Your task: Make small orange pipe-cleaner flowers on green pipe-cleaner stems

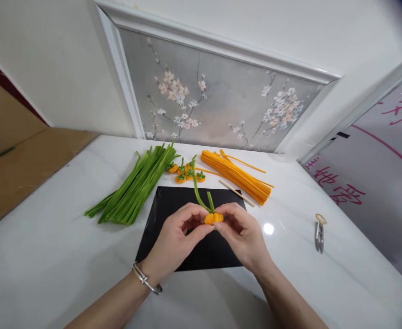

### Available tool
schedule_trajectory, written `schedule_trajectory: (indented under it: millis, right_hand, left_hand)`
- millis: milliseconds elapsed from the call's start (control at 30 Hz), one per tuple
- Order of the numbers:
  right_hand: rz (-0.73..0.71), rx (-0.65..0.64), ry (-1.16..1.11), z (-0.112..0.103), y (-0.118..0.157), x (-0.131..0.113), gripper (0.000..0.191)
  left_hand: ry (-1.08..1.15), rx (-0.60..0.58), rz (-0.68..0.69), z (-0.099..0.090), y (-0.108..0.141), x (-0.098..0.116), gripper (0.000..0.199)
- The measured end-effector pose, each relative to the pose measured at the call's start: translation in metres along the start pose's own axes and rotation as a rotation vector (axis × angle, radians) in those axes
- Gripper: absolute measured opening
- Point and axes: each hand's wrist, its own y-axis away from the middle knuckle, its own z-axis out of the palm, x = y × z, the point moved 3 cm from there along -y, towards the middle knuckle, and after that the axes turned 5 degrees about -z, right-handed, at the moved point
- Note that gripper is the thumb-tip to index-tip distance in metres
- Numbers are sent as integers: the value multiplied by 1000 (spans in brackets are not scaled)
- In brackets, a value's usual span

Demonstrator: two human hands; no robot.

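Note:
Between my two hands is a small orange pipe-cleaner pumpkin [213, 218], held above a black mat [201, 256]. Two green pipe-cleaner ends [198, 192] rise from its top, one long and curved, the other short. My left hand [183, 228] pinches the pumpkin's left side with thumb and fingers. On the opposite side, my right hand [240, 228] grips it the same way. Both hands are closed, and the pumpkin's underside is partly hidden by the thumbs.
Green pipe cleaners [135, 187] lie bundled at left, orange pipe cleaners [238, 176] at right. Several finished little pumpkins [181, 177] sit between them. A thin wooden stick [237, 193] lies by the orange bundle. Thread snips [319, 235] rest far right, near a whiteboard [368, 173].

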Motion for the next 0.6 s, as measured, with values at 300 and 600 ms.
schedule_trajectory:
  millis: [300,600]
  right_hand:
    - [8,-74,41,-3,-2,8,9]
    - [307,-72,-294,3,-2,7,20]
  left_hand:
    - [59,-90,-92,2,-3,-7,7]
    - [-201,-136,163,0,3,-2,13]
